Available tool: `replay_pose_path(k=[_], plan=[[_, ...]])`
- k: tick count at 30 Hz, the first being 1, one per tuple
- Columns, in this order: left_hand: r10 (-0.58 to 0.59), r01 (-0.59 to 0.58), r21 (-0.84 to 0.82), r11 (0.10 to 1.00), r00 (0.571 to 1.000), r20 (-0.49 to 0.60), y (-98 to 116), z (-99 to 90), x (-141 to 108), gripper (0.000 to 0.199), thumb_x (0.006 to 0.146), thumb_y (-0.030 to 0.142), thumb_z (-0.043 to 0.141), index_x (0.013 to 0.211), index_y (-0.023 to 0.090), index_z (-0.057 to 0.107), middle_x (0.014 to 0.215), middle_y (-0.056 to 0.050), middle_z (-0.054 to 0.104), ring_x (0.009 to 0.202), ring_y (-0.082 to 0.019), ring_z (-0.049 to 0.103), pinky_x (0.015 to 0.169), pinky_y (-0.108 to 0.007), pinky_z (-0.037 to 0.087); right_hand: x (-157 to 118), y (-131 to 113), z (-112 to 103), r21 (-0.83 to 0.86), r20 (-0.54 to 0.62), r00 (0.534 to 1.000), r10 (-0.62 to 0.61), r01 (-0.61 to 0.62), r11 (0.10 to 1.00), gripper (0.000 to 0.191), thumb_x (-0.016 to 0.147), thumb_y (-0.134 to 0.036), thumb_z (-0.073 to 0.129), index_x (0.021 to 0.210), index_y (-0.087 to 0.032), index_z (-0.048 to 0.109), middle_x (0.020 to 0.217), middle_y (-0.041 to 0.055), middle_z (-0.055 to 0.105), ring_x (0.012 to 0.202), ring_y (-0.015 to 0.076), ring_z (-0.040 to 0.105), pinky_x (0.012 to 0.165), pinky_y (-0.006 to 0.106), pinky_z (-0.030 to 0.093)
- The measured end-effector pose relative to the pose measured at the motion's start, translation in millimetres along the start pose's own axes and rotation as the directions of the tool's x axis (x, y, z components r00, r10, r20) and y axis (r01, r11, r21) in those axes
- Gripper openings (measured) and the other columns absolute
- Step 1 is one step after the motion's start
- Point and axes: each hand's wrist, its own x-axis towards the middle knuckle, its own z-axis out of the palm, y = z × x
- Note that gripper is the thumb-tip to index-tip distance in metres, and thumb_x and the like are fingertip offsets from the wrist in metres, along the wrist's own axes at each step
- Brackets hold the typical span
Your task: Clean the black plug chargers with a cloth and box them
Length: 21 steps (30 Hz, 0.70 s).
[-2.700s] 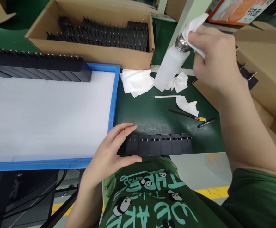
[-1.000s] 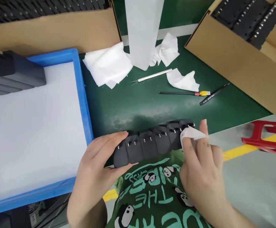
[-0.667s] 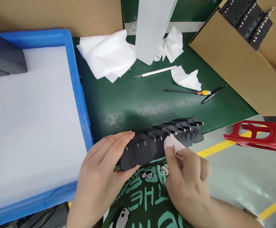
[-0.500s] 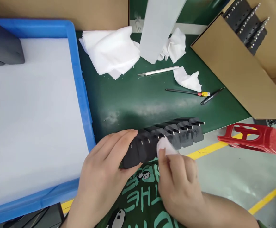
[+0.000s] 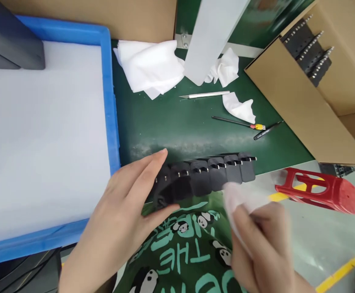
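A row of several black plug adapters (image 5: 201, 181), side by side with their metal pins facing up, lies along the near edge of the green table. My left hand (image 5: 120, 207) is closed round the left end of the row, fingers on the far side and thumb on the near side. To the right and nearer to me, my right hand (image 5: 261, 240) pinches a white cloth (image 5: 234, 199), blurred by motion. The cloth is apart from the pins, just below the right part of the row.
A blue-rimmed tray (image 5: 112, 110) holding dark blocks stands at left. Folded white cloths (image 5: 151, 67), a craft knife (image 5: 206, 95), a thin black stick (image 5: 235, 121) and tweezers (image 5: 267, 131) lie behind. At right are a cardboard box (image 5: 305, 110) with more adapters and a red stool (image 5: 317, 189).
My right hand has moved the cloth off the pins, to the right and toward me. My left hand still grips the row's left end. The whole view has shifted slightly.
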Motion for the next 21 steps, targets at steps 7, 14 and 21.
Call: replay_pose_path(k=[7,14,21], plan=[[-0.054,0.054,-0.001,0.999,0.998,0.03,-3,-7.1,-4,0.063,0.1,0.035,0.052,0.158,0.027,0.029,0.128,-0.006,0.069,0.112,-0.026,0.065,0.098,-0.042,0.054,-7,1,24,-0.328,0.08,0.996,-0.038,0.062,0.942,0.034,0.084,0.001,0.045,0.113,0.0,0.061,0.086,0.0126,0.049,0.075,0.0213,0.042,0.063,0.037,0.038],[-0.042,0.042,-0.015,0.999,0.999,0.025,-5,-3.9,0,0.064,0.099,0.032,0.055,0.157,0.028,0.028,0.126,-0.004,0.071,0.108,-0.024,0.067,0.097,-0.042,0.054,21,-34,46,-0.244,0.007,0.978,-0.21,0.206,0.948,0.022,0.083,0.0,0.053,0.1,-0.003,0.066,0.09,0.0136,0.055,0.074,0.0199,0.045,0.065,0.036,0.036],[0.003,-0.003,-0.028,1.0,1.0,-0.01,-10,-1.7,0,0.059,0.1,0.033,0.054,0.154,0.021,0.033,0.123,-0.005,0.073,0.103,-0.021,0.068,0.098,-0.038,0.052,30,-41,54,-0.256,0.019,0.976,-0.215,0.212,0.943,0.027,0.084,-0.003,0.048,0.101,-0.001,0.069,0.09,0.0154,0.056,0.076,0.021,0.045,0.065,0.037,0.035]])
